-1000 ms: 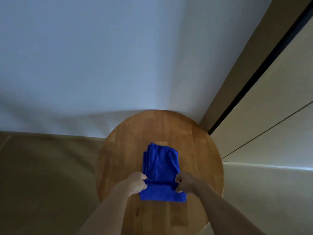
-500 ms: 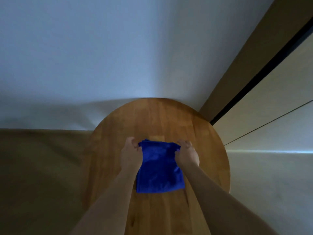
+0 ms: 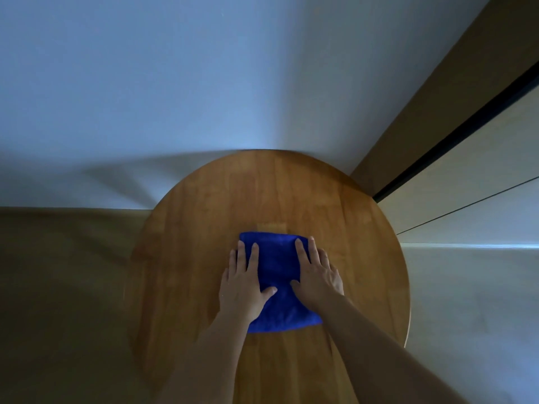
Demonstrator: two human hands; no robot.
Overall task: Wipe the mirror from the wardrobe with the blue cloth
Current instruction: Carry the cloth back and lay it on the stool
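Observation:
The blue cloth (image 3: 277, 269) lies folded into a small rectangle on the round wooden table (image 3: 204, 228). My left hand (image 3: 243, 284) lies flat on the cloth's left side with straight fingers, its thumb on the fabric. My right hand (image 3: 316, 275) lies flat on the cloth's right side in the same way. Both hands press the cloth against the tabletop. No mirror shows in this view.
A white wall (image 3: 175, 83) rises behind the table. At the right stand pale wardrobe panels (image 3: 466, 199) with a dark vertical gap (image 3: 455, 135) between them. Brownish floor (image 3: 58, 287) lies to the left of the table.
My hands carried the cloth's near edge over to the far edge, folding it in half. They let go of the edge and now lie flat on the folded cloth.

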